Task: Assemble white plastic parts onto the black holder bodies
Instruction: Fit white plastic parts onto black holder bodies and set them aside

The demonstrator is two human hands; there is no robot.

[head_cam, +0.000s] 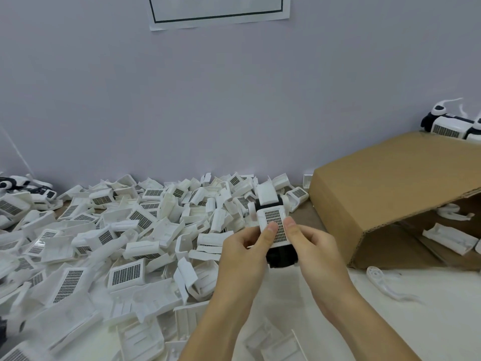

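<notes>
1. pressing a white part [273,225] onto a black body [282,256] just right of frame centre; both my hands are on it, so i judge this as the seating step of one assembly.
2. my left hand [242,259] grips the piece from the left, fingers curled under, thumb laid flat on the part's gridded face.
3. my right hand [315,251] grips it from the right the same way, thumb on the grid beside the other thumb.
4. the part is a white shell with a dark grid panel on top; the body shows as a black band above the panel and a black lump below my thumbs. another white piece sits at its far end.
5. whether it has clicked home i cannot tell; my thumbs hide the seam.
6. next, i think, calls for even thumb pressure until it sits flush, then putting the unit aside.
7. the pile [125,243] of loose white parts fills the left and centre of the frame.
8. a cardboard box [390,183] lies on its side at right, with a few white pieces inside.
</notes>
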